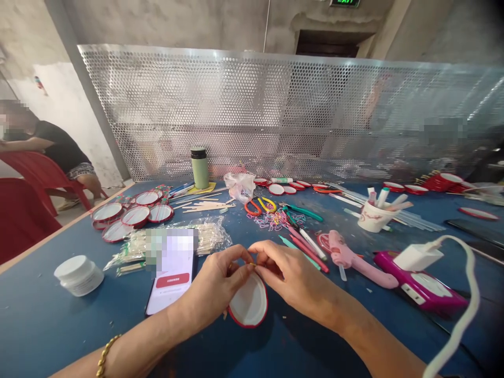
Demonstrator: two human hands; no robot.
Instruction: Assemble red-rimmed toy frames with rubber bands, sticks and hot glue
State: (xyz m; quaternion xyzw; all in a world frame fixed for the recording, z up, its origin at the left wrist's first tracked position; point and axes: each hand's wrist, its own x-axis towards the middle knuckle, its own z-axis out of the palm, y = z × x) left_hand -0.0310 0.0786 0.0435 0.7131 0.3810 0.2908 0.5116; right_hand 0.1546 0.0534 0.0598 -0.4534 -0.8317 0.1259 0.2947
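My left hand (218,286) and my right hand (287,273) meet over a small white paper plate with a red rim (249,304), which rests tilted on the blue table (47,325). Both hands pinch something tiny at the plate's top edge, where the fingertips touch; I cannot make out what it is. A gold bracelet (104,354) sits on my left wrist. A phone with a lit screen (170,283) lies just left of my left hand.
A pink glue gun (354,257), a magenta power strip with a white plug (421,281), coloured pens (307,244), rubber bands, scissors (260,206), a cup of sticks (374,212), a green flask (199,167), finished red-rimmed plates (134,212), a white jar (79,274). A person sits at far left.
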